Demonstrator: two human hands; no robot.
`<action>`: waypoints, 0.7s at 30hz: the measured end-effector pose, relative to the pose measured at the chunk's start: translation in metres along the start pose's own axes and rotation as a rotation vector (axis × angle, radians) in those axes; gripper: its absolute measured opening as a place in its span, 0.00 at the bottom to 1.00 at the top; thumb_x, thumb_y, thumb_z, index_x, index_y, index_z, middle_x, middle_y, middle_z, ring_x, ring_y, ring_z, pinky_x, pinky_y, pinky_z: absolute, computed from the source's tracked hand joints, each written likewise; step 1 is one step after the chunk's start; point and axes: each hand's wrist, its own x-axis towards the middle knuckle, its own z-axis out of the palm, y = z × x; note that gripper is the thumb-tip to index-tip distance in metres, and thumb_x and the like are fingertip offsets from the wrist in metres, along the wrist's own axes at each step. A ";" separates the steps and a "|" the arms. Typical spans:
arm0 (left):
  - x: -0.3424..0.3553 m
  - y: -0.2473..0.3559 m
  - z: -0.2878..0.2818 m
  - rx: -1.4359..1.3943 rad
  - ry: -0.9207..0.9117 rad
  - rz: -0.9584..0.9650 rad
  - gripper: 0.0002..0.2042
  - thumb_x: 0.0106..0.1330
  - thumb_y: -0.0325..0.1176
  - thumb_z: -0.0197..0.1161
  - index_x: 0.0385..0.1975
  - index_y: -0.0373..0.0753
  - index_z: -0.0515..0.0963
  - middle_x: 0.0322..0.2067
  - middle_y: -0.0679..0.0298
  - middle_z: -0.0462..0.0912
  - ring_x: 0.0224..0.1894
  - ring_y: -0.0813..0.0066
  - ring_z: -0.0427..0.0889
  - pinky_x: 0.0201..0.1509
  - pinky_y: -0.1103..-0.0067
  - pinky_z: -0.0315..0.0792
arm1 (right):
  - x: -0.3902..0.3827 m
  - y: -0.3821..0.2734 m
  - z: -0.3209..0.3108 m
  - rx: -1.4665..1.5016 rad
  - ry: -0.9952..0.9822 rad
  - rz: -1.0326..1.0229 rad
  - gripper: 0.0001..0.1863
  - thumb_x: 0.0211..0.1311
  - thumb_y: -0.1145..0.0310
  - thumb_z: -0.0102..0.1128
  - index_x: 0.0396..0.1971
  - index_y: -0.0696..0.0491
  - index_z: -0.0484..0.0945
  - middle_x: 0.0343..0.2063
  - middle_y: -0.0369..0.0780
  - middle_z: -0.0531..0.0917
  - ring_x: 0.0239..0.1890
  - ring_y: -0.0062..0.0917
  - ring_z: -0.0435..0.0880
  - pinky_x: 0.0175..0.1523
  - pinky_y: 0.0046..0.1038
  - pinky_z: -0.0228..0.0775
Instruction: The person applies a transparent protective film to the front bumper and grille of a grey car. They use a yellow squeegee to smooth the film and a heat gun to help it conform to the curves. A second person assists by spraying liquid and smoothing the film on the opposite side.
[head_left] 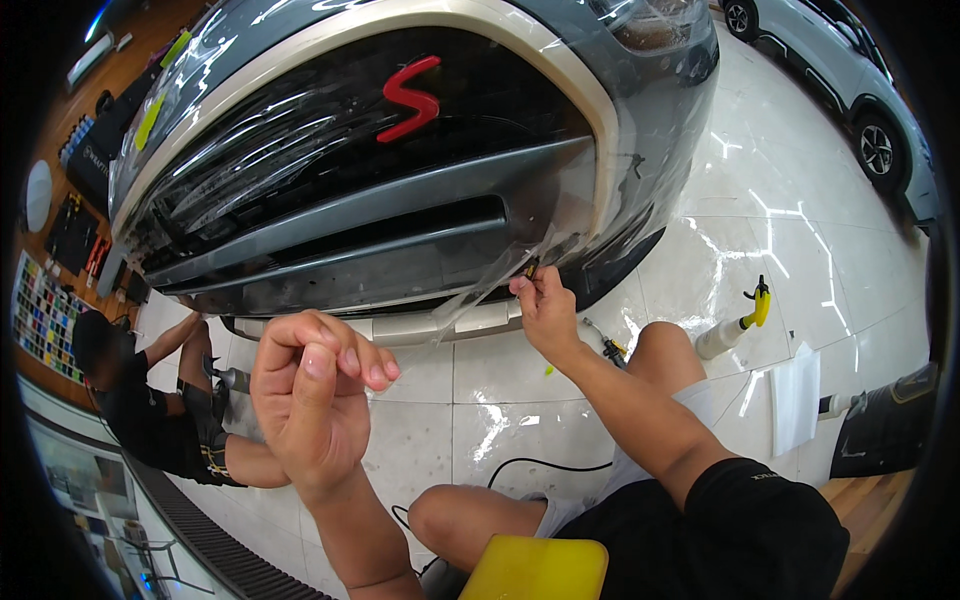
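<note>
Head view had the car (430, 170) across the top, its front end draped in clear film (486, 288), w/ a loose flap hanging off the lower R corner, down toward the pale lip (400, 326). R hand (545, 308) was up at that corner, its grip closed on a small dark tool (531, 270), thumb & index pinching; prob. a blade, but too small to be sure. L hand (320, 385) was raised nearer the cam, fingers curled in, thumb against index; nothing showed in its grip, tho a bit of clear film there would've been hard to spot.

Step in hand, judging by pose: trimming or freeing the film edge at the bottom corner, prob. mid-job, since surplus hung loose & creases showed over on the car's L side. Next move seemed to call for a slow, steady run along the edge, flap kept taut & out of the tool's way, pressure light so the paint wouldn't get marked. Main risk: film tearing or folding back onto itself.

Spray bottle (722, 338) stood on the floor (690, 265) to the R, handy if the film needed wetting. Co-worker (160, 410) sat far L, an arm up toward the car's other end.
</note>
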 end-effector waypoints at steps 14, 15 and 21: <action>-0.028 0.022 -0.017 0.115 0.028 -0.030 0.06 0.68 0.28 0.51 0.35 0.32 0.66 0.25 0.60 0.69 0.22 0.74 0.72 0.31 0.74 0.74 | -0.022 -0.004 0.057 0.236 0.005 0.070 0.02 0.64 0.78 0.49 0.35 0.59 0.67 0.31 0.41 0.83 0.28 0.17 0.78 0.33 0.19 0.70; -0.030 0.022 -0.018 0.122 0.027 -0.031 0.06 0.68 0.28 0.51 0.35 0.32 0.66 0.25 0.60 0.69 0.22 0.74 0.72 0.30 0.74 0.74 | -0.022 -0.002 0.060 0.239 0.006 0.083 0.02 0.64 0.78 0.49 0.35 0.59 0.68 0.31 0.41 0.83 0.29 0.17 0.79 0.34 0.19 0.70; -0.040 0.027 -0.032 0.142 0.056 -0.039 0.06 0.68 0.29 0.52 0.34 0.32 0.66 0.25 0.61 0.68 0.22 0.76 0.72 0.29 0.76 0.74 | -0.022 0.000 0.072 0.269 -0.018 0.084 0.04 0.65 0.77 0.50 0.37 0.59 0.69 0.31 0.41 0.83 0.33 0.18 0.81 0.37 0.20 0.71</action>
